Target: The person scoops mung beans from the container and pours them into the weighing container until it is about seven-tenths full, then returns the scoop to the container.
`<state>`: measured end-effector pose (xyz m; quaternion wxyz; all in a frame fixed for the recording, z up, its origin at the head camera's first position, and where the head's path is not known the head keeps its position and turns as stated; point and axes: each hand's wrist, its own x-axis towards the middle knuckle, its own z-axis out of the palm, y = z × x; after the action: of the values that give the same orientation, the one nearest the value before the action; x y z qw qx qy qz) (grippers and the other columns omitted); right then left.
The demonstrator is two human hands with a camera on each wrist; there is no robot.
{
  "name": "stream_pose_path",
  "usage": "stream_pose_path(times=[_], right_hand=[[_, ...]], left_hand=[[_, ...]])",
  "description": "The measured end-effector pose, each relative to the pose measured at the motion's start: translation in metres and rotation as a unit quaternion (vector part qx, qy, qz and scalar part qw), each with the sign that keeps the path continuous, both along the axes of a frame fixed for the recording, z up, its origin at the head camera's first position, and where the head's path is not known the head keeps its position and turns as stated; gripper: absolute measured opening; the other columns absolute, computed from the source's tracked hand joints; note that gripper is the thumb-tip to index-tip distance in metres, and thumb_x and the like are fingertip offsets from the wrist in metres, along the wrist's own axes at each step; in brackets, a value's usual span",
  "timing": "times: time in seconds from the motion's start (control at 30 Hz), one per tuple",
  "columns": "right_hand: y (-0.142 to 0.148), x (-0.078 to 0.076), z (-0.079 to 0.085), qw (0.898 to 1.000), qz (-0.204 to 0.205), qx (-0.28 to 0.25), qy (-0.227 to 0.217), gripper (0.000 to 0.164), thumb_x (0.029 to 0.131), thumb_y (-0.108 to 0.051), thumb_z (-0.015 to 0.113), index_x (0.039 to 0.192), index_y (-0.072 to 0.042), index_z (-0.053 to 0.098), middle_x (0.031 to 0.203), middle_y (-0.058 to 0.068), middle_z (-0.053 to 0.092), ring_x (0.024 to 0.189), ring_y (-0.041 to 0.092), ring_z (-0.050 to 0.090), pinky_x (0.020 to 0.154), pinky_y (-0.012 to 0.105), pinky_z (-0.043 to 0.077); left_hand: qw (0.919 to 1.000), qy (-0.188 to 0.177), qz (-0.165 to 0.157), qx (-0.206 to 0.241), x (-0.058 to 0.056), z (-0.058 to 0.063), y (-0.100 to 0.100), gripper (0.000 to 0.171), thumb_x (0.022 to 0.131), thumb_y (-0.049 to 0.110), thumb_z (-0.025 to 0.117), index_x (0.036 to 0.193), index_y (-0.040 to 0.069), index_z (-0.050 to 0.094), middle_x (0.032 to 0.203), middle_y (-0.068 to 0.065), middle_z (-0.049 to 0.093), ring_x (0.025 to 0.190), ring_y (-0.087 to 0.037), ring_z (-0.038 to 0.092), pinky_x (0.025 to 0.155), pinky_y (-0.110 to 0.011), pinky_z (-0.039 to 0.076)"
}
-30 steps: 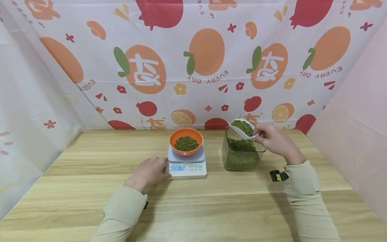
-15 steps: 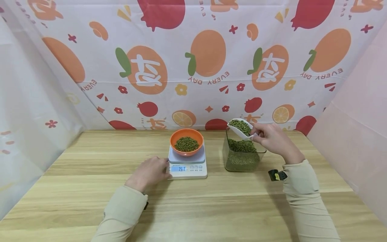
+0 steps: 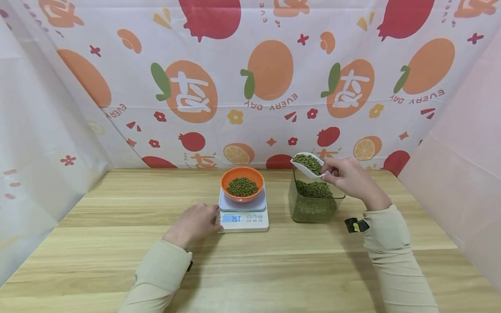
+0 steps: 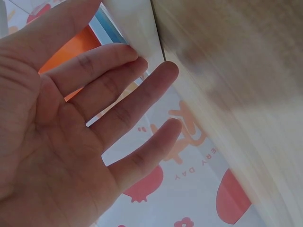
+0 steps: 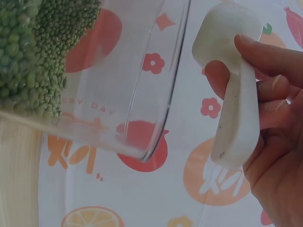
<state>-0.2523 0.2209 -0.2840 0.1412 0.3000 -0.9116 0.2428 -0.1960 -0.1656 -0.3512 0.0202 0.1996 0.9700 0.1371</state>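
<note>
One right hand [image 3: 351, 179] pinching scoop [image 5: 240, 101], long axis slanting, mouth leftward; left hand [image 3: 194, 221] empty, outspread

A white scoop [image 5: 240, 100] of green beans [image 3: 307, 164] tilted above a clear, part-filled tub [image 3: 314, 213]; nearby, an orange bowl [image 3: 242, 199] of beans topped a white scale [image 3: 258, 224].

Behind the pale, wood-grained rectangular surface [image 3: 289, 274] stands a white fabric backdrop [image 3: 227, 91] printed with orange fruits, red pomegranates, small flowers and the words EVERY DAY. Left of the surface hangs a creased, whitish sheet [image 3: 43, 130] bearing a red flower; right of it, a pinkish-white sheet [image 3: 465, 134]. Soft, diffuse light falls across the surface.
</note>
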Motion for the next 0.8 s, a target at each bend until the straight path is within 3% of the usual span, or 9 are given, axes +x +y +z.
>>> stream_pose_path(times=[0.3,0.8], right_hand=[[-0.007,0.002,0.004,1.0,0.003,0.005,-0.014,0.009,0.09,0.003,0.07,0.089,-0.006,0.068,0.066,-0.003,0.051,0.058,0.014,0.042,0.058,0.03,0.035],[-0.019,-0.001,0.007,1.0,0.021,0.006,-0.005,0.009,0.09,0.003,0.07,0.088,-0.005,0.068,0.073,-0.002,0.061,0.066,0.016,0.052,0.061,0.031,0.042]], left_hand=[[0.9999,0.012,-0.006,0.0,0.001,-0.001,0.001,0.022,0.08,0.015,0.087,0.081,0.006,0.067,0.067,0.002,0.054,0.061,-0.014,0.046,0.059,-0.03,0.041],[0.9999,0.016,-0.002,-0.005,0.001,-0.003,0.001,0.024,0.079,0.015,0.088,0.086,0.002,0.069,0.066,0.001,0.054,0.06,-0.015,0.046,0.059,-0.031,0.042]])
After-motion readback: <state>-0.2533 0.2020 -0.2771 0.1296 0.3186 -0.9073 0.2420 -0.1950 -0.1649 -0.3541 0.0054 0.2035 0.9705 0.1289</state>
